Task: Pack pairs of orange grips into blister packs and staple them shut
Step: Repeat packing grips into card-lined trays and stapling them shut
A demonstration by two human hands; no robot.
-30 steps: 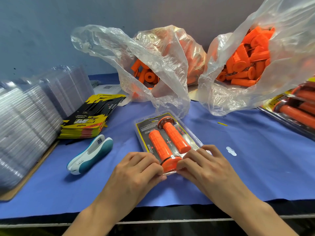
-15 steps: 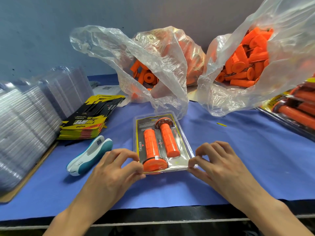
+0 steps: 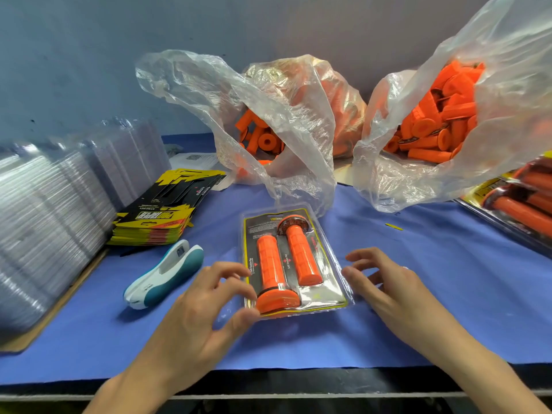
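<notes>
A clear blister pack (image 3: 327,298) with a black and yellow card lies on the blue mat in front of me. Two orange grips sit in it side by side: the left grip (image 3: 268,264) has its flange toward me, the right grip (image 3: 301,255) has its flange away. My left hand (image 3: 197,312) holds the pack's near left corner, with fingertips on the left edge and the thumb at the bottom corner. My right hand (image 3: 388,282) hovers at the pack's right edge with fingers spread and loosely curved, holding nothing.
A white and teal stapler (image 3: 165,277) lies left of the pack. Behind it is a stack of printed cards (image 3: 161,218), and stacks of empty clear blisters (image 3: 44,222) at far left. Two plastic bags of loose grips (image 3: 268,135) (image 3: 439,124) stand behind. Filled packs (image 3: 519,210) lie at right.
Both hands came off the pack's near end and moved apart to its sides. The pack turned from slanted to nearly straight, and the right hand opened beside its right edge.
</notes>
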